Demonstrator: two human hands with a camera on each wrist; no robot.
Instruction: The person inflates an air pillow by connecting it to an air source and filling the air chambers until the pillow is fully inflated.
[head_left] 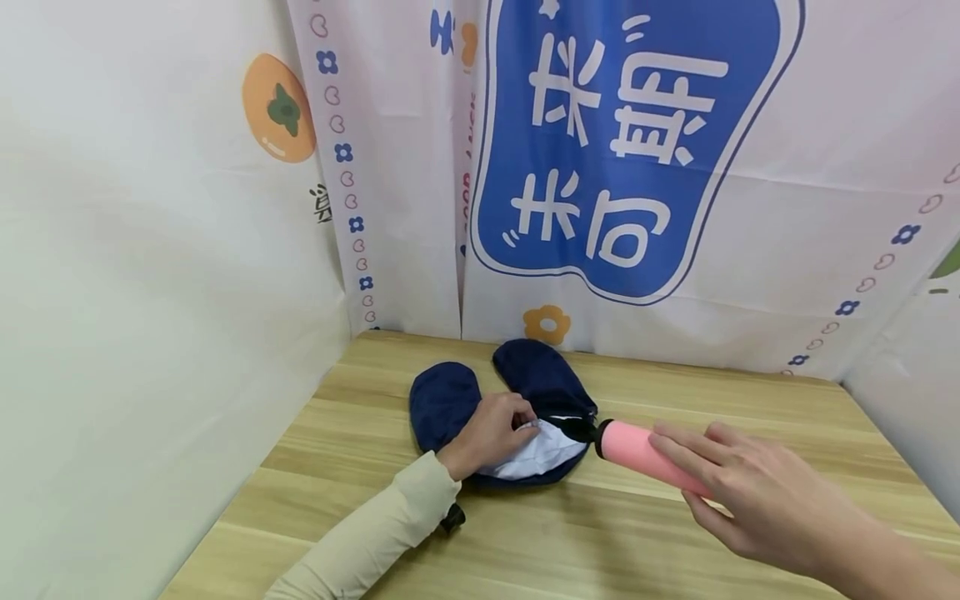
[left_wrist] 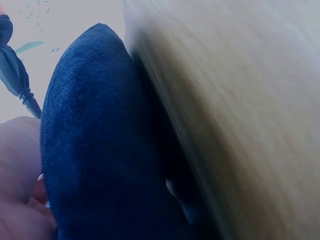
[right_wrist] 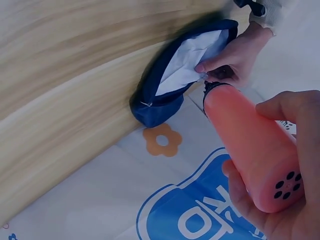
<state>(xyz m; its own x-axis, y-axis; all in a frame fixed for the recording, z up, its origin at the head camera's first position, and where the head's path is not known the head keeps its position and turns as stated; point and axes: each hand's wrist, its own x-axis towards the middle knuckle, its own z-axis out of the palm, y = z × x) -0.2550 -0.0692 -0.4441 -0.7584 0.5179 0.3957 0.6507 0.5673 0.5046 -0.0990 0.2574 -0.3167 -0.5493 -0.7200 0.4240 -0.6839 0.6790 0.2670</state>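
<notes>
A dark blue U-shaped neck pillow (head_left: 445, 408) lies on the table, its zipped cover gaping open on the near right side. White inner lining (head_left: 551, 446) shows through the gap. My left hand (head_left: 495, 429) reaches into that opening and pinches the white inner part at the pump's tip; the fingertips partly hide this spot. In my right hand (head_left: 757, 492) is a pink hand pump (head_left: 648, 454), gripped round its body, with its black nozzle end pointing at the left fingers. The right wrist view shows several black holes in the pump's end (right_wrist: 287, 185).
The pillow rests on a wood-grain table (head_left: 360, 533). Behind it hangs a printed cloth (head_left: 412, 208) with a large blue sign, and a white wall (head_left: 150, 250) stands along the left. A black strap device (head_left: 453, 518) is at the left wrist.
</notes>
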